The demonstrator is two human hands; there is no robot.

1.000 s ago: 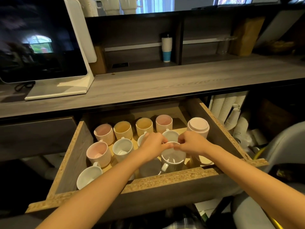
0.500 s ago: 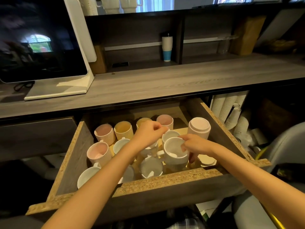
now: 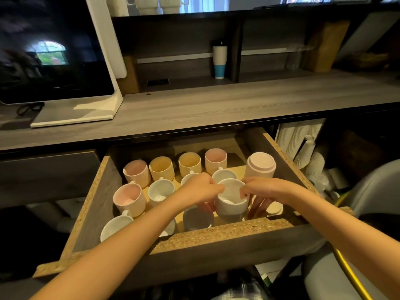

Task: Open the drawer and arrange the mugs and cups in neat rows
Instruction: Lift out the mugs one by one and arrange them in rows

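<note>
The wooden drawer [image 3: 216,236] stands pulled open below the counter. A back row holds two pink and two yellow ribbed mugs [image 3: 164,168]. In front of them sit a pink mug [image 3: 128,198] and several white mugs [image 3: 161,189]. Both hands grip one white mug [image 3: 231,201] near the drawer's front right: my left hand [image 3: 200,189] on its left rim, my right hand [image 3: 263,192] on its right rim and side. A grey mug [image 3: 198,218] sits just left of it. A lidded pink cup [image 3: 260,165] stands at the back right.
A white saucer-like lid [image 3: 275,208] lies in the drawer's front right corner. Stacks of paper cups [image 3: 300,144] fill the shelf to the right. A monitor on a white stand [image 3: 73,113] occupies the counter's left. A tumbler [image 3: 219,61] stands on the shelf behind.
My left hand came back from the mug behind to the white mug's left rim. Both hands now hold that mug, shifted slightly forward and right.
</note>
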